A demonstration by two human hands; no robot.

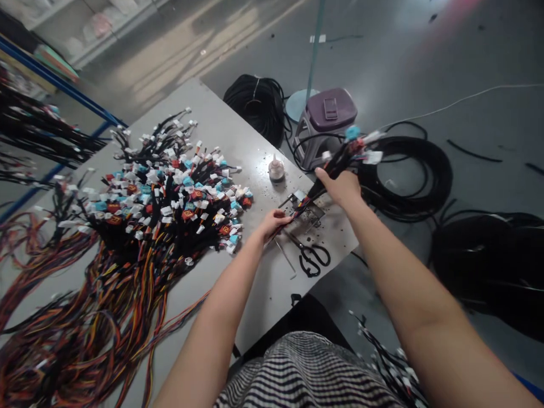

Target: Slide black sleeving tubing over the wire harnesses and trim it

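Note:
A wire harness (317, 191) with a black-sleeved end stretches between my two hands over the table's right corner. My right hand (343, 188) is wrapped round the black part, close to its white, blue and red connectors. Lower down, my left hand (274, 222) is closed on the harness's coloured wires. Beneath the harness lie black-handled scissors (313, 258), partly covered, and a thin metal rod (285, 258). A small metal fixture (313, 215) on the tabletop is partly hidden by the harness. Near it stands a small clear bottle (276, 169) with a pointed tip.
A large heap of harnesses (170, 198) with white, blue and red connectors covers the table's left side. Coils of black tubing (255, 105) and a purple-topped stool (331, 107) stand on the floor beyond the table (259, 283). More harnesses (389, 362) hang at the lower right.

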